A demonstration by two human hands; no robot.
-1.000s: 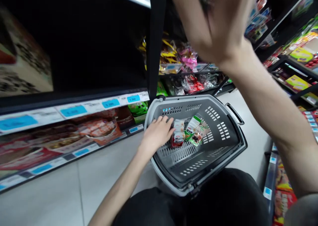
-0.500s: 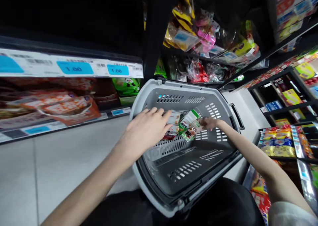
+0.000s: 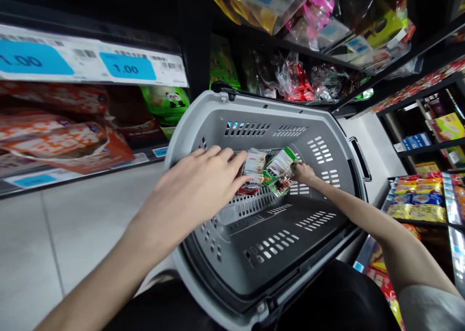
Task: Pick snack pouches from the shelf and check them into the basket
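Note:
A grey plastic shopping basket (image 3: 254, 113) sits tilted in front of me. Inside, against its far wall, lie red-and-white snack packets (image 3: 254, 168) and green snack packets (image 3: 281, 168). My left hand (image 3: 196, 185) reaches in from the left, fingers together over the red-and-white packets and thumb pressed on their edge. From the right, my right hand (image 3: 304, 173) reaches in with its fingers closed on the edge of the green packets.
Shelves of bagged snacks surround me: orange and green packs (image 3: 72, 137) low on the left under blue price tags (image 3: 127, 67), and hanging bags (image 3: 298, 79) behind the basket. More shelves (image 3: 417, 205) stand on the right. Pale floor tiles (image 3: 54, 234) lie at the lower left.
My right hand came down from shelf height into the basket and now holds the green packets. My left hand stayed on the red-and-white packets. The view moved closer to the basket.

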